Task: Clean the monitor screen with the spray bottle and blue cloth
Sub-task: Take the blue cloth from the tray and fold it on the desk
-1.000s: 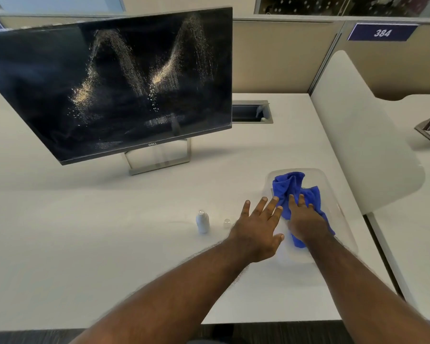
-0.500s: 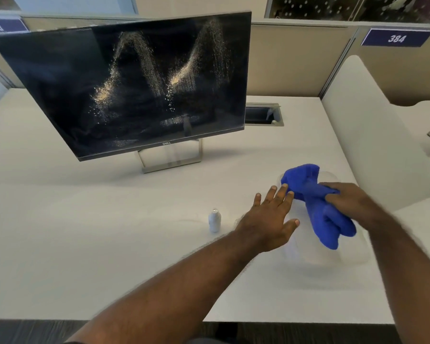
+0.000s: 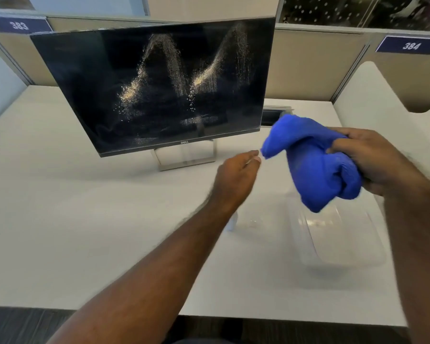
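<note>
The black monitor (image 3: 159, 88) stands on a metal foot at the back of the white desk (image 3: 72, 219), its screen streaked with pale spray droplets. My right hand (image 3: 375, 160) is shut on the bunched blue cloth (image 3: 313, 167), held in the air above a clear plastic tub (image 3: 358, 259). My left hand (image 3: 236, 180) is raised, its fingertips drawn together right at the cloth's left corner; whether they pinch it is unclear. Only a sliver of the small white spray bottle (image 3: 231, 224) shows behind my left forearm.
A white curved divider panel (image 3: 372, 108) stands at the right. A cable cut-out (image 3: 273, 115) lies in the desk behind the monitor's right edge. Beige partition walls with signs 383 (image 3: 19, 25) and 384 (image 3: 410, 45) close the back.
My right hand has lifted the blue cloth out of the tub and up towards the monitor. My left hand has risen off the desk and reached to the cloth's corner, now hiding the bottle.
</note>
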Demonstrator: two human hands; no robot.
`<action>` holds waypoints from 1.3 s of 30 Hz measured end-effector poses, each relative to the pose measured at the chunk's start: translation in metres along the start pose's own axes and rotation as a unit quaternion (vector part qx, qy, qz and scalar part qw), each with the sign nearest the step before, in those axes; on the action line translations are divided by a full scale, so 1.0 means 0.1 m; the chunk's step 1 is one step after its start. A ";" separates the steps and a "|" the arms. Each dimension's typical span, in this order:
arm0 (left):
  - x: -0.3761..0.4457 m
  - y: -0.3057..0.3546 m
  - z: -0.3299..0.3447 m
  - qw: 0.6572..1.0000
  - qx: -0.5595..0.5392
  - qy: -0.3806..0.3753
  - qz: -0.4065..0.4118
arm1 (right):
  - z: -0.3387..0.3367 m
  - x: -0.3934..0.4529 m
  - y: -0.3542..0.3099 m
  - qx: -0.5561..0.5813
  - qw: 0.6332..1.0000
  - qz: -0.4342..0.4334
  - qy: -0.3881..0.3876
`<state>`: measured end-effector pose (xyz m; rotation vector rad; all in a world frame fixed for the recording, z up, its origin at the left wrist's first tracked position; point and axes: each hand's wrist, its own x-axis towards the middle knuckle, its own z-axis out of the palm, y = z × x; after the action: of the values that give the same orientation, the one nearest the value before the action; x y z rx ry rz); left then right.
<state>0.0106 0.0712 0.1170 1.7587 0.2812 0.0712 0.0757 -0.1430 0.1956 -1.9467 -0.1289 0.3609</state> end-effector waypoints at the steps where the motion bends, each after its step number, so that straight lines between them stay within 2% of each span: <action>1: 0.01 0.01 -0.10 0.999 -0.038 0.020 -0.022 | 0.15 0.04 -0.09 -0.007 1.000 -0.008 -0.004; 3: 0.03 -0.01 -0.33 0.992 -0.103 0.045 -0.055 | 0.47 0.11 -0.24 -0.018 1.000 -0.022 -0.008; 7: 0.04 -0.19 -0.81 0.983 -0.131 0.077 -0.105 | 1.15 0.19 -0.41 -0.060 0.996 -0.049 -0.047; 10: 0.04 -0.40 -1.09 0.963 -0.166 0.002 -0.212 | 1.60 0.21 -0.35 -0.086 0.994 -0.026 -0.061; 13: 0.03 -0.68 -1.26 0.930 -0.233 -0.045 -0.282 | 1.98 0.15 -0.19 -0.160 0.985 0.012 -0.070; 16: -0.01 -0.94 -1.30 0.902 -0.302 -0.052 -0.303 | 2.31 -0.02 0.02 -0.281 0.957 0.034 -0.062; 19: -0.06 -1.15 -1.28 0.892 -0.331 -0.019 -0.306 | 2.66 -0.25 0.30 -0.409 0.907 0.024 -0.092; 21: -0.08 -1.31 -1.25 0.906 -0.292 0.002 -0.307 | 2.88 -0.42 0.53 -0.480 0.870 0.015 -0.111; 23: -0.12 -1.45 -1.21 0.921 -0.226 0.006 -0.317 | 3.06 -0.58 0.79 -0.515 0.848 0.006 -0.126; 25: -0.15 -1.56 -1.19 0.938 -0.142 0.007 -0.315 | 3.20 -0.72 1.04 -0.522 0.839 0.010 -0.156; 29: -0.15 -1.70 -1.25 0.969 0.024 0.041 -0.241 | 3.28 -0.87 1.35 -0.500 0.845 -0.009 -0.189; 31: -0.14 -1.74 -1.29 0.972 0.080 0.060 -0.210 | 3.27 -0.87 1.45 -0.494 0.847 -0.017 -0.197; 35: -0.14 -1.84 -1.31 0.960 0.175 0.088 -0.202 | 3.25 -0.81 1.49 -0.493 0.847 -0.021 -0.198; 39: -0.32 -1.85 -1.26 0.947 0.298 0.091 -0.082 | 3.22 -0.80 1.45 -0.485 0.855 -0.035 -0.181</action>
<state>-0.0734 0.2183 -0.0333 2.3254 0.6350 0.0293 -0.1106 0.0631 -0.0361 -2.8310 -0.7492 0.7051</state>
